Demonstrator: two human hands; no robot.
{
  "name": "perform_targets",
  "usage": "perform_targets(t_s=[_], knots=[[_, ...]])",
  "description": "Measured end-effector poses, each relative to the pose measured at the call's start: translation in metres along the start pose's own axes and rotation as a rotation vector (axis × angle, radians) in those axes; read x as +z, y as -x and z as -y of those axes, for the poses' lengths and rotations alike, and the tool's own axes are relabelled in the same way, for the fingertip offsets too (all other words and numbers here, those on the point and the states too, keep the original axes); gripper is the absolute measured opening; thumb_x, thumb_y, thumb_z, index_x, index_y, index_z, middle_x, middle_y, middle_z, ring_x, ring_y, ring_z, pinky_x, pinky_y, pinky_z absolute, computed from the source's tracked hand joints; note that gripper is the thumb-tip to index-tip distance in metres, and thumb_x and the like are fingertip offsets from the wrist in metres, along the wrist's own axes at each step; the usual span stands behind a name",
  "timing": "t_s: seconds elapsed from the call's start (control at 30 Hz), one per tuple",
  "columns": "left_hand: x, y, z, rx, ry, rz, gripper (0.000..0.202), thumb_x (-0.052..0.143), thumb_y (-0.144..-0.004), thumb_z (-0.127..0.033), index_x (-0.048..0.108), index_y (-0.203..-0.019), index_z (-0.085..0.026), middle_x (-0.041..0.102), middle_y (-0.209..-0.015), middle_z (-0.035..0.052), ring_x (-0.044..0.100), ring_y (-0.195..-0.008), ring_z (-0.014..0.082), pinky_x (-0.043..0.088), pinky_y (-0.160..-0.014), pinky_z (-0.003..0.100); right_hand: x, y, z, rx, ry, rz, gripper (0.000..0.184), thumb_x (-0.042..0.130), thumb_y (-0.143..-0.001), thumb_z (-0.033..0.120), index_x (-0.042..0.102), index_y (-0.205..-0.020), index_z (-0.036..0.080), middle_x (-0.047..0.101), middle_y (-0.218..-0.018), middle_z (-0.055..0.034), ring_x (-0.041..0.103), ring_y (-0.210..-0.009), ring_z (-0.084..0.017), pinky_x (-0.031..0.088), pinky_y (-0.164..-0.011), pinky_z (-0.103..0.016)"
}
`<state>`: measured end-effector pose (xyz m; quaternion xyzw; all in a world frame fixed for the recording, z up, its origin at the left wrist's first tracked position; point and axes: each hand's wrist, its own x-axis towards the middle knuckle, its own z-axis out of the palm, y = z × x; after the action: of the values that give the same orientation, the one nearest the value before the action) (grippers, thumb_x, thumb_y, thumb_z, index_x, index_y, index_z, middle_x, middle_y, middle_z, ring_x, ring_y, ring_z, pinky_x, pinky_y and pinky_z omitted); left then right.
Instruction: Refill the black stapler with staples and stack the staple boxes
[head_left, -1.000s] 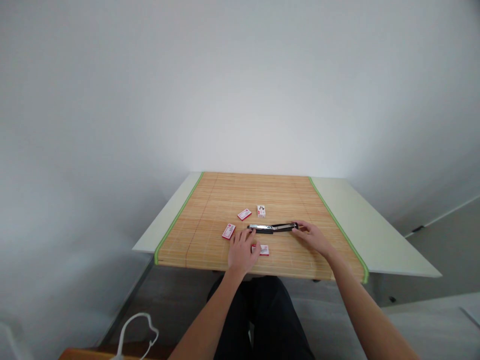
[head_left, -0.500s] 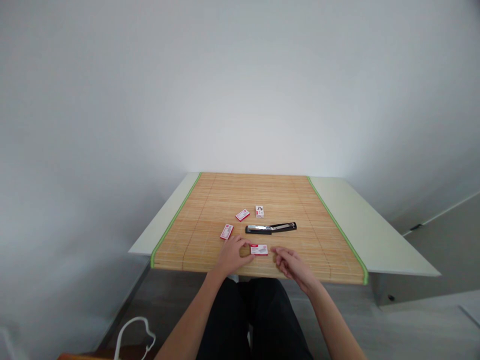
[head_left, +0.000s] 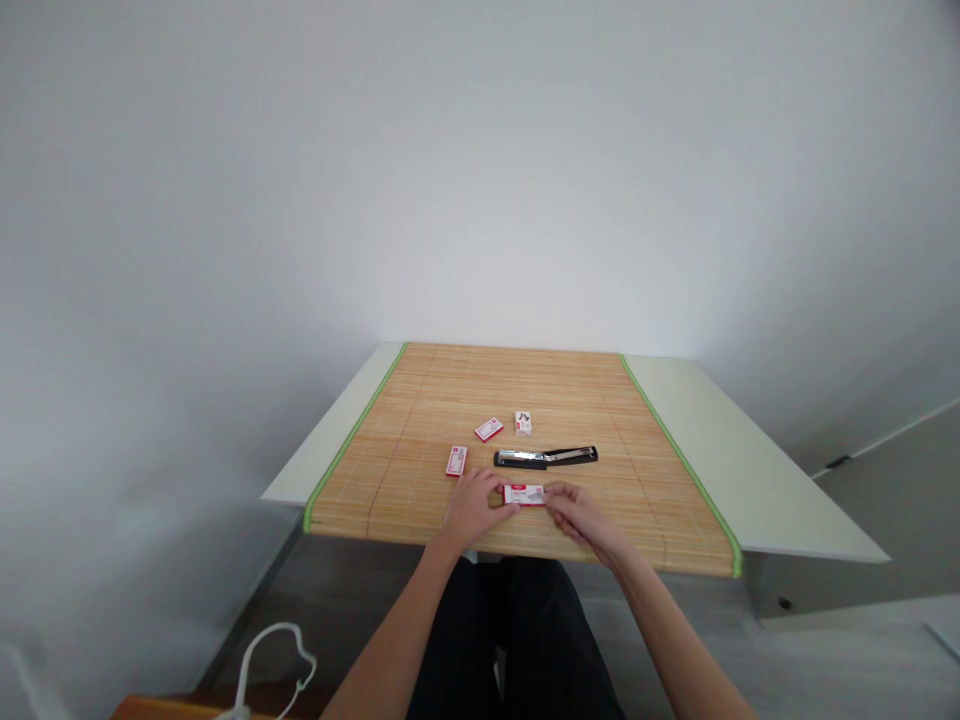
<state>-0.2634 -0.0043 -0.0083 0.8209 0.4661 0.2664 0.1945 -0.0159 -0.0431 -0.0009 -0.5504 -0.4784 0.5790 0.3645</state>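
Note:
A small red and white staples box (head_left: pixel 524 495) is between my two hands near the front of the bamboo mat (head_left: pixel 525 385). My left hand (head_left: pixel 474 505) grips its left end between thumb and fingers. At its right end, my right hand (head_left: pixel 581 516) pinches the box with thumb and forefinger, the other fingers curled. Just beyond lies a black stapler (head_left: pixel 546 457), spread open with its metal channel exposed. One similar box (head_left: pixel 457 461) rests close to my left fingertips.
Farther back on the mat are another red and white box (head_left: pixel 489 429) and a small white box (head_left: pixel 523 424) with a dark picture. Green edging borders the mat on the white table (head_left: pixel 750 450). A wall (head_left: pixel 510 200) stands behind. A white hook-shaped object (head_left: pixel 274 640) is at lower left.
My right hand has moved left and closed on the right end of the staples box, where it was apart before. The view has shifted slightly.

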Motion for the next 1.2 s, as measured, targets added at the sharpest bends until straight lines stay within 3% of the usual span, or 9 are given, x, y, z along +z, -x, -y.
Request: perform_targets(t_s=[0.13, 0.23, 0.33, 0.57, 1.03, 1.2], knots=[[-0.002, -0.001, 0.008, 0.017, 0.076, 0.01, 0.036, 0.078, -0.082, -0.047, 0.069, -0.112, -0.028, 0.067, -0.107, 0.0022, 0.059, -0.104, 0.0244, 0.045, -0.094, 0.037, 0.0, -0.011, 0.0, -0.18, 0.271, -0.048, 0.056, 0.079, -0.076, 0.04, 0.063, -0.128, 0.024, 0.054, -0.063, 0.0068, 0.048, -0.057, -0.013, 0.033, -0.054, -0.024], [-0.004, 0.0, 0.014, 0.014, 0.13, 0.011, 0.029, 0.079, -0.081, -0.042, 0.07, -0.103, -0.025, 0.066, -0.101, 0.0022, 0.059, -0.099, 0.0235, 0.045, -0.09, 0.035, -0.004, -0.016, 0.0, -0.316, 0.608, -0.024, 0.045, 0.071, -0.083, 0.034, 0.067, -0.126, 0.026, 0.057, -0.067, 0.0048, 0.053, -0.063, -0.015, 0.036, -0.061, -0.026], [-0.005, 0.001, 0.017, 0.016, 0.165, 0.008, 0.026, 0.078, -0.083, -0.041, 0.071, -0.102, -0.025, 0.066, -0.099, 0.0025, 0.059, -0.099, 0.0234, 0.044, -0.088, 0.035, -0.016, -0.016, -0.003, -0.314, 0.729, -0.019, 0.042, 0.069, -0.085, 0.033, 0.067, -0.127, 0.026, 0.059, -0.069, 0.004, 0.054, -0.065, -0.016, 0.036, -0.063, -0.027], [-0.005, 0.001, 0.016, -0.001, 0.161, 0.005, 0.029, 0.079, -0.081, -0.042, 0.072, -0.104, -0.026, 0.066, -0.099, 0.0021, 0.059, -0.098, 0.0232, 0.044, -0.089, 0.034, -0.05, -0.008, -0.01, -0.255, 0.775, -0.029, 0.047, 0.068, -0.086, 0.037, 0.066, -0.131, 0.027, 0.059, -0.072, 0.0032, 0.055, -0.067, -0.016, 0.036, -0.062, -0.026], [-0.002, 0.001, 0.012, 0.013, 0.128, -0.011, 0.029, 0.077, -0.083, -0.045, 0.072, -0.105, -0.027, 0.067, -0.1, 0.0022, 0.059, -0.099, 0.0237, 0.046, -0.091, 0.036, -0.042, -0.014, -0.01, -0.275, 0.778, -0.018, 0.046, 0.068, -0.086, 0.038, 0.066, -0.131, 0.027, 0.062, -0.075, 0.0016, 0.058, -0.069, -0.018, 0.04, -0.065, -0.027], [-0.001, 0.005, 0.006, -0.019, 0.104, -0.084, 0.039, 0.071, -0.089, -0.051, 0.069, -0.121, -0.029, 0.066, -0.107, 0.0038, 0.061, -0.106, 0.0246, 0.048, -0.096, 0.039, -0.036, -0.01, 0.003, -0.292, 0.765, -0.049, 0.06, 0.068, -0.087, 0.046, 0.058, -0.142, 0.026, 0.063, -0.076, 0.0015, 0.059, -0.069, -0.018, 0.041, -0.064, -0.027]])
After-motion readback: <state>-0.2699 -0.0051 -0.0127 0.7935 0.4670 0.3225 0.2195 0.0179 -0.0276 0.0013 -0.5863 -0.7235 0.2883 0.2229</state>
